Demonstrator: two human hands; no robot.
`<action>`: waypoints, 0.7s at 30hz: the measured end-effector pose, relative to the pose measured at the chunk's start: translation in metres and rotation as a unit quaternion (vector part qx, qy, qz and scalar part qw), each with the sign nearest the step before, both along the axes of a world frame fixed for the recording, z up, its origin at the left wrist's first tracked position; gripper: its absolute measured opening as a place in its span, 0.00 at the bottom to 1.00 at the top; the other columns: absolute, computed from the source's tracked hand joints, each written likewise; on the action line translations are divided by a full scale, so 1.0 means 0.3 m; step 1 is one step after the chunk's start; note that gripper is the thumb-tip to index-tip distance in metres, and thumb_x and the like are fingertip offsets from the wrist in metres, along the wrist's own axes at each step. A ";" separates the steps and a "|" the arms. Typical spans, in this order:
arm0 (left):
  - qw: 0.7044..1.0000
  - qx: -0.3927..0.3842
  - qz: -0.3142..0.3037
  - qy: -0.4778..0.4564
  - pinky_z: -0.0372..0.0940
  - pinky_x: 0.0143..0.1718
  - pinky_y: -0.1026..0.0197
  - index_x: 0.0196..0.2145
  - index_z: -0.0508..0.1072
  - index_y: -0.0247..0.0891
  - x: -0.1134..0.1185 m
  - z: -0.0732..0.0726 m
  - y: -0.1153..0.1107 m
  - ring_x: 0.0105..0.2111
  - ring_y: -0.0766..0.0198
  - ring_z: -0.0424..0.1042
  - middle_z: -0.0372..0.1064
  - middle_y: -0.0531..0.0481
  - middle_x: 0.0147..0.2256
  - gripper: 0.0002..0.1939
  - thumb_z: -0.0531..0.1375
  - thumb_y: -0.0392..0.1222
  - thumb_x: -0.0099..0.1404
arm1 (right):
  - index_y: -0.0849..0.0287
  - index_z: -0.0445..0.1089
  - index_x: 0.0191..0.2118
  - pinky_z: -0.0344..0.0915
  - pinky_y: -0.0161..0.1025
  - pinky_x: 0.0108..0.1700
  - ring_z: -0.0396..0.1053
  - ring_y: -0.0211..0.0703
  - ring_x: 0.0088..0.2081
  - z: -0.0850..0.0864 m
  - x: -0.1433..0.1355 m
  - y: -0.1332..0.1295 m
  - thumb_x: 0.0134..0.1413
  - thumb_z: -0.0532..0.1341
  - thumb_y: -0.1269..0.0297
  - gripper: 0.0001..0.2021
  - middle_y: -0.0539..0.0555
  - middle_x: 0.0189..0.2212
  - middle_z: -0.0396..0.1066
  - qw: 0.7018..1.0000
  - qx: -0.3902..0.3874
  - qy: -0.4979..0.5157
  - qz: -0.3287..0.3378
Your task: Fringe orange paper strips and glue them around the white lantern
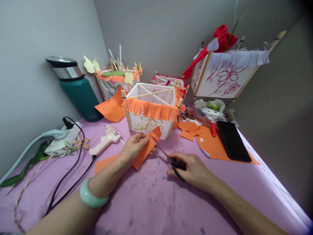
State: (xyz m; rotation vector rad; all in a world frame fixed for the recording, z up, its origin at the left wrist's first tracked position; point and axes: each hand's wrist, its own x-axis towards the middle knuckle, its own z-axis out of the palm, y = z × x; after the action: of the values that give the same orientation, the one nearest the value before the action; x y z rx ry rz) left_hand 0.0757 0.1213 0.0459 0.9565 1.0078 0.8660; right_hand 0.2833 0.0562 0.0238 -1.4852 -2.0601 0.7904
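Note:
Pinched between thumb and fingers of my left hand (135, 145) is a strip of orange paper (144, 154), its far end cut into a fringe that curls up. My right hand (193, 168) grips black-handled scissors (176, 165), whose blades point at the strip's right edge. Whether the blades touch the paper I cannot tell. Just beyond stands a lantern frame (151, 122) of wooden sticks and white panels, with yellow flower drawings and an orange fringe (151, 109) along its top.
A pink glue gun (105, 143) and a power strip (63, 138) with cables lie at left, before a teal bottle (78, 94). Orange sheets (111, 106) and scraps (189, 127) lie about. A black phone (233, 141) rests at right. Another lantern (225, 76) hangs above.

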 end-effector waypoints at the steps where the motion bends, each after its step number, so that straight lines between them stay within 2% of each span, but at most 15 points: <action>1: 1.000 -0.002 -0.001 -0.001 0.70 0.28 0.60 0.31 0.63 0.35 0.001 0.001 -0.001 0.24 0.60 0.76 0.74 0.46 0.24 0.06 0.59 0.37 0.61 | 0.57 0.71 0.36 0.54 0.30 0.26 0.57 0.34 0.23 0.000 -0.001 0.000 0.47 0.67 0.58 0.11 0.44 0.21 0.62 1.000 0.001 -0.003 -0.001; 11: 1.000 -0.008 -0.022 0.012 0.68 0.26 0.62 0.30 0.63 0.37 0.005 0.008 -0.006 0.21 0.62 0.75 0.73 0.50 0.22 0.06 0.59 0.38 0.60 | 0.57 0.72 0.36 0.55 0.30 0.26 0.58 0.34 0.23 0.002 -0.005 0.001 0.47 0.66 0.57 0.11 0.45 0.21 0.63 1.000 0.009 -0.017 -0.007; 21: 1.000 -0.011 -0.021 0.020 0.69 0.27 0.61 0.30 0.63 0.36 0.005 0.008 -0.008 0.21 0.62 0.74 0.73 0.48 0.23 0.06 0.59 0.38 0.61 | 0.56 0.72 0.36 0.53 0.30 0.25 0.57 0.34 0.23 -0.013 -0.002 0.005 0.50 0.65 0.55 0.12 0.44 0.21 0.62 1.000 0.029 -0.008 0.001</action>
State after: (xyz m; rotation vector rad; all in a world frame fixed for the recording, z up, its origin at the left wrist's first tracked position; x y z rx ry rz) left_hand 0.0773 0.1189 0.0483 0.9768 1.0258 0.8020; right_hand 0.2827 0.0577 0.0198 -1.4628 -2.0794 0.7147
